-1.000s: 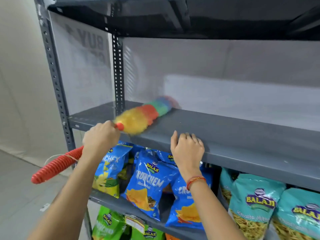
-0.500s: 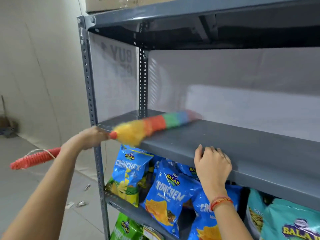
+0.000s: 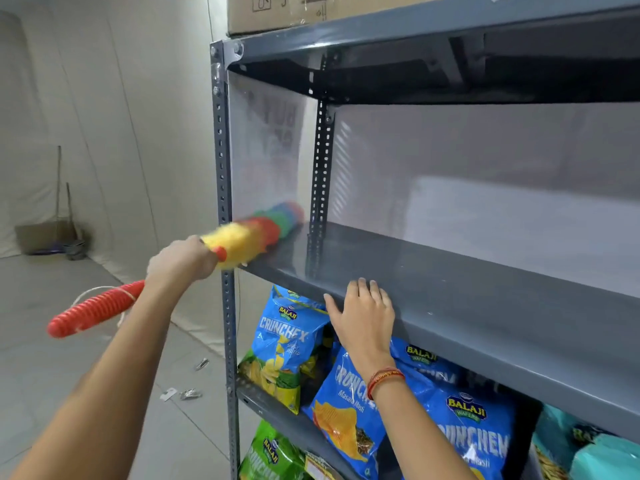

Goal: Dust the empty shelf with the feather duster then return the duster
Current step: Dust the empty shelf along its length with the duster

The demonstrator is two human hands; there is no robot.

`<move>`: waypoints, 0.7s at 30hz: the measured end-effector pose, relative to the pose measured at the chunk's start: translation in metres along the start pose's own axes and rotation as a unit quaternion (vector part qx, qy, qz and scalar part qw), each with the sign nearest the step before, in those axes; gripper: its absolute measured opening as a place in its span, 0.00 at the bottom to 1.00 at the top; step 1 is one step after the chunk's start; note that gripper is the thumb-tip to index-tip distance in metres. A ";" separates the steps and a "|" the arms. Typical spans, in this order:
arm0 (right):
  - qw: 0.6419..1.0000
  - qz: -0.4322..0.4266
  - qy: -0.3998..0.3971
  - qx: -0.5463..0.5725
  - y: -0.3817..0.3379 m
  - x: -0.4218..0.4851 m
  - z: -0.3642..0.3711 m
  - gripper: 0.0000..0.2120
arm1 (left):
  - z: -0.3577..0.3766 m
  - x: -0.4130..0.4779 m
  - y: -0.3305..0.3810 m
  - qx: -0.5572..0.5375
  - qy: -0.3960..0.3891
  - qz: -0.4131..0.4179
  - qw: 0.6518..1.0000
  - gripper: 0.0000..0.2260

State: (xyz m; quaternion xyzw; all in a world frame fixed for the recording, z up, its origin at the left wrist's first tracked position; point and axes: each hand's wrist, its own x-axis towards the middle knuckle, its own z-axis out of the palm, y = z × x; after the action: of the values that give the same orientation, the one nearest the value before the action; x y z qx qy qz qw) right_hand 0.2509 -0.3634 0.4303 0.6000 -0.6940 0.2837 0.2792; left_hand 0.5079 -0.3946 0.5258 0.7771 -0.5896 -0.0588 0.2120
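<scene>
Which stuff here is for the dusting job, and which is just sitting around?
For the job:
feather duster, held in the left hand
empty shelf, with the right hand resting on its edge

Just around:
blue chip bags
cardboard box
scraps on the floor

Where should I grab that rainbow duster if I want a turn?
Grab the feather duster by its red ribbed handle, coming from the left, away from the shelf. That end sticks out free below the left hand; the fluffy head is soft.
</scene>
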 end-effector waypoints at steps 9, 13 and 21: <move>1.000 0.003 0.009 0.012 0.000 0.000 0.000 0.26 | 0.017 0.002 -0.024 -0.045 -0.031 0.027 0.998 0.19; 1.000 0.012 0.008 0.017 -0.002 -0.001 0.001 0.26 | 0.028 -0.008 -0.025 -0.040 -0.025 0.026 0.999 0.19; 1.000 0.013 0.003 0.028 -0.003 -0.002 -0.001 0.26 | 0.031 -0.032 -0.003 -0.026 0.007 0.005 1.000 0.18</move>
State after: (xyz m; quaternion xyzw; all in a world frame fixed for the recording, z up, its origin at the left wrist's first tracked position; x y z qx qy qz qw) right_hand 0.2537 -0.3617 0.4295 0.5972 -0.6928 0.3084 0.2611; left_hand 0.4908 -0.3723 0.4910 0.7685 -0.5906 -0.0678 0.2367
